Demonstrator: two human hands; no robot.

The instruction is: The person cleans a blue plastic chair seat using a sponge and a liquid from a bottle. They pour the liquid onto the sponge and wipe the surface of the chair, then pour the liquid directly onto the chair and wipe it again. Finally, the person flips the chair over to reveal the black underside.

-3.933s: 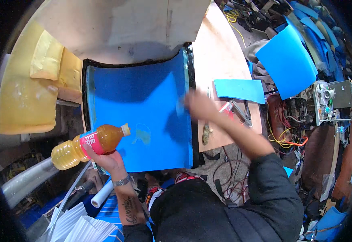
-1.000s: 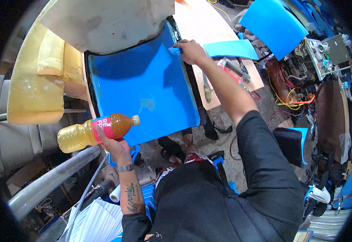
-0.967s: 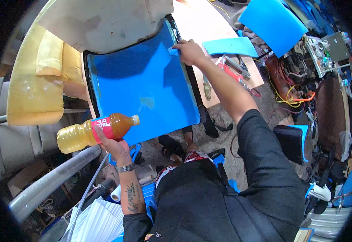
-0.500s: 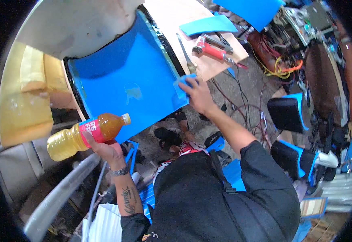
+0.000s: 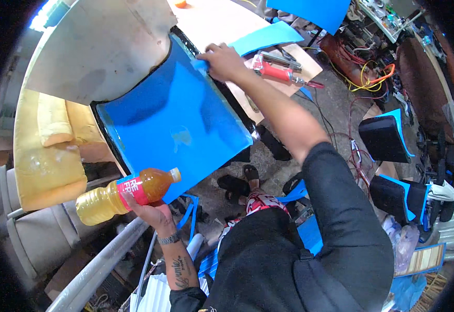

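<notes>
My left hand [image 5: 157, 216] is closed around a clear plastic bottle [image 5: 100, 205] of amber liquid with a red label. The bottle lies nearly level, its capped neck to the right, beside the near left edge of a blue sheet [image 5: 149, 130]. Pinched in the fingers of my right hand [image 5: 226, 63] is a small blue foam piece [image 5: 200, 64], partly hidden by the hand. It meets the sheet's glossy right border near the far end. A damp-looking patch [image 5: 180, 137] marks the sheet's middle. Black trim [image 5: 240, 115] runs along its sides.
A pale curved panel [image 5: 102, 49] rises behind the sheet, with yellow foam padding [image 5: 47, 169] to its left. On the wooden board lie a red air tool [image 5: 274, 72] and a blue foam strip [image 5: 266, 37]. Hoses [image 5: 359, 148] cross the floor; black padded pieces [image 5: 383, 138] stand at right.
My right hand has moved with the blue foam piece from the sheet's near right corner up along its right edge to the far part. My left hand still holds the bottle; the view has shifted.
</notes>
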